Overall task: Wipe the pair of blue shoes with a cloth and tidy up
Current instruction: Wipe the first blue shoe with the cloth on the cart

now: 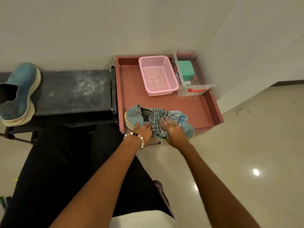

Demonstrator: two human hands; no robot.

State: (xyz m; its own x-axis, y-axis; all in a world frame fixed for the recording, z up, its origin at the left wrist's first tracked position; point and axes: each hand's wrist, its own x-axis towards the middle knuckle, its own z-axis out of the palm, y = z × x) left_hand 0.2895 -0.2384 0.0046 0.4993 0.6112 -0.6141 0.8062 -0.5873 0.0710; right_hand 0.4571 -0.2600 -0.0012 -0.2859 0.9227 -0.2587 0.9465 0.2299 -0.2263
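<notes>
One blue shoe (134, 116) lies on its side at the near edge of the pink tray (189, 109). A blue and grey striped cloth (166, 117) is draped over its front half. My left hand (143, 131), with a bead bracelet on the wrist, rests on the shoe's side near the sole with the fingers fairly straight. My right hand (171, 130) lies flat on the cloth and presses it onto the shoe. The other blue shoe (19, 92) sits on the black bench (72, 91) at the far left.
A pink mesh basket (158, 75) and a clear plastic box (194, 74) holding a teal case stand at the back of the tray, against the wall. My black-clad legs fill the lower left. Glossy tiled floor lies to the right.
</notes>
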